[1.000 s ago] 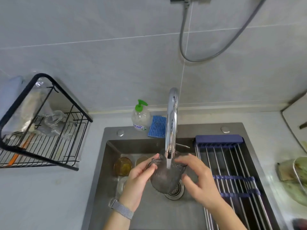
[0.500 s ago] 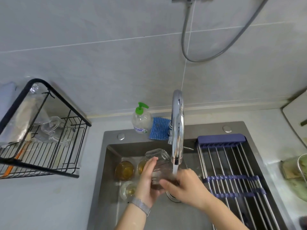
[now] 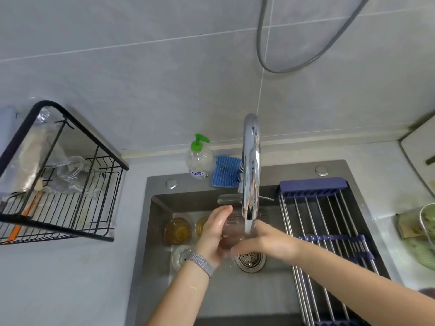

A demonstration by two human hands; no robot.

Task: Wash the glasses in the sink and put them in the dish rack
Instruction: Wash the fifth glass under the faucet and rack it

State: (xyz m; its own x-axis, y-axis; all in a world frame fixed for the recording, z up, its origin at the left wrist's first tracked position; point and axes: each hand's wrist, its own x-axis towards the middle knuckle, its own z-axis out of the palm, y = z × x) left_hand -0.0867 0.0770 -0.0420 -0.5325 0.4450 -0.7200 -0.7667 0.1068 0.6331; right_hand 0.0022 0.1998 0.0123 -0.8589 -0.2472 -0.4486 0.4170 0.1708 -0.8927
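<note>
- Running from the chrome faucet (image 3: 251,165), a stream of water (image 3: 249,225) is seen falling onto a clear glass (image 3: 231,234) held over the sink (image 3: 211,290) in the head view.
- The glass is gripped by the left hand (image 3: 213,234), whose fingers are curled round its left side, with a grey band (image 3: 202,263) worn at the wrist.
- The right hand (image 3: 270,243) is laid against the right and lower side of the same glass; its fingers (image 3: 237,249) are blurred, so it cannot be told whether they are wrapped round it or only pressed to it.
- The glass is held just above the drain strainer (image 3: 250,260).
- Two amber-tinted glasses (image 3: 177,230) are stood on the sink floor to the left of the hands, and a clear glass (image 3: 181,256) is set in front of them.
- A black wire dish rack (image 3: 61,203) is placed on the counter (image 3: 70,278) well to the left of the sink, with clear glassware (image 3: 70,171) already inside it.
- A soap bottle with a green pump (image 3: 199,158) and a blue sponge cloth (image 3: 224,171) are kept just behind the sink.
- A roll-up drying rack (image 3: 329,231) is laid over the right part of the sink.
</note>
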